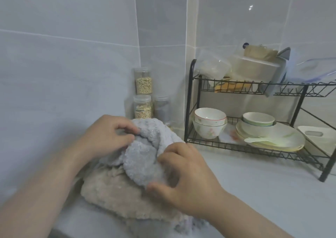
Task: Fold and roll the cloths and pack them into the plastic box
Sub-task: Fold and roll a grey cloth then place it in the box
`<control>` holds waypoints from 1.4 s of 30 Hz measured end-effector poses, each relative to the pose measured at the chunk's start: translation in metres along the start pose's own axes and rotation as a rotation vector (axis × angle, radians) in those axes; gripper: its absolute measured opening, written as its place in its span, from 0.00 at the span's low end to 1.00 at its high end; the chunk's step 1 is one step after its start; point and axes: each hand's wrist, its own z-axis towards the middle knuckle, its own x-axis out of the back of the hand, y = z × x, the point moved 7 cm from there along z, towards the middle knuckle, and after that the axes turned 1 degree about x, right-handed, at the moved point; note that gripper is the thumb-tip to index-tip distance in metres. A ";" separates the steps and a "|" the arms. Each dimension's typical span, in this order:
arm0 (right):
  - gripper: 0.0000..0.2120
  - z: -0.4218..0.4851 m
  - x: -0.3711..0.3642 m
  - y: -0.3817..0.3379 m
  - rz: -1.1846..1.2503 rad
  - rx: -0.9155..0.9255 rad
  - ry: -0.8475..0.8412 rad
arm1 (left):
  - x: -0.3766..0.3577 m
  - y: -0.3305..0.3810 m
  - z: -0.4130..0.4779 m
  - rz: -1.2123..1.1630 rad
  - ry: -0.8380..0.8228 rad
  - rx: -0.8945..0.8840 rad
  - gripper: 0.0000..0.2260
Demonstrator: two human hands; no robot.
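- The left hand (107, 137) grips the upper edge of a grey fleecy cloth (141, 155), with the thumb and curled fingers pinching a fold of it.
- The right hand (187, 181) holds the same cloth from the other side. Its fingers are curled into the bunched fabric and its thumb presses against the lower edge.
- The grey cloth is crumpled and lifted between both hands, just above a beige cloth (111, 196).
- The beige cloth lies in a loose heap on the white counter (254, 192), near its front edge. A strip of paler greyish fabric shows beneath it.
- A black two-tier wire dish rack (189, 99) stands on the counter to the right, well apart from the cloths.
- Clear plastic containers (254, 68) sit on the rack's top tier.
- Stacked bowls (209, 126) and plates (283, 137) sit on the lower tier.
- Three clear jars (143, 84) stand in the corner against the tiled wall (72, 55), behind the hands.
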 end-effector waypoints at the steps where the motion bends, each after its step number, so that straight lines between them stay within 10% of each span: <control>1: 0.29 -0.005 -0.006 -0.007 -0.072 0.026 -0.035 | -0.001 -0.002 -0.008 0.011 -0.065 -0.011 0.11; 9: 0.05 0.003 0.011 0.009 0.148 -0.218 0.155 | -0.003 -0.010 -0.033 -0.025 -0.154 -0.032 0.16; 16: 0.08 0.041 0.085 0.018 0.328 -0.408 0.396 | 0.006 0.026 -0.003 0.037 0.141 -0.094 0.00; 24: 0.08 0.049 0.187 0.019 0.155 -0.315 0.479 | 0.047 0.144 0.042 -0.170 0.355 -0.275 0.06; 29: 0.23 0.017 0.229 0.022 -0.022 -0.306 0.240 | 0.034 0.209 0.047 -0.181 0.270 -0.380 0.04; 37: 0.07 -0.055 0.306 0.078 -0.063 -0.527 0.485 | -0.066 0.257 0.046 -0.020 -0.199 -0.350 0.08; 42: 0.06 -0.088 0.328 0.125 -0.105 -0.646 0.540 | -0.110 0.269 0.066 -0.046 -0.115 -0.335 0.06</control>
